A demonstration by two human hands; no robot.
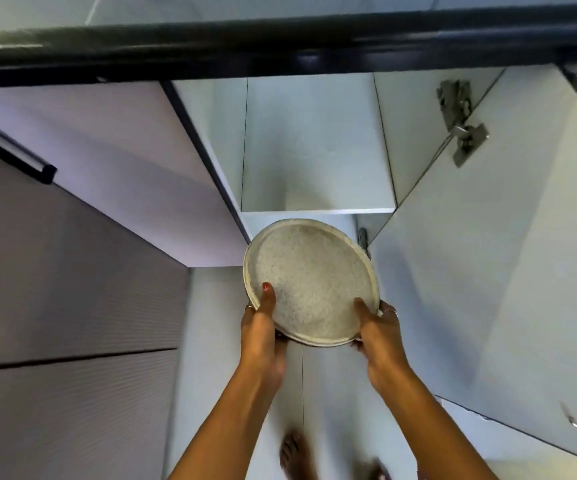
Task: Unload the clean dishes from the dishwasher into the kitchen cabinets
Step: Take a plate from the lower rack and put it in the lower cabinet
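A round speckled off-white plate [309, 278] is held out in front of an open lower cabinet [314, 143]. My left hand [261, 327] grips its left rim, thumb on the plate's face. My right hand [378, 327] grips the lower right rim, thumb also on top. The plate is tilted, its far edge just below the front edge of the white cabinet shelf [318, 211]. Nothing shows on the visible part of the shelf. The dishwasher is out of view.
The white cabinet door [487, 271] stands open at the right, its metal hinge [462, 129] at the top. A dark countertop edge [280, 46] runs across above. Closed grey fronts with a black handle [10, 150] lie left. Bare feet [294, 452] show on the pale floor below.
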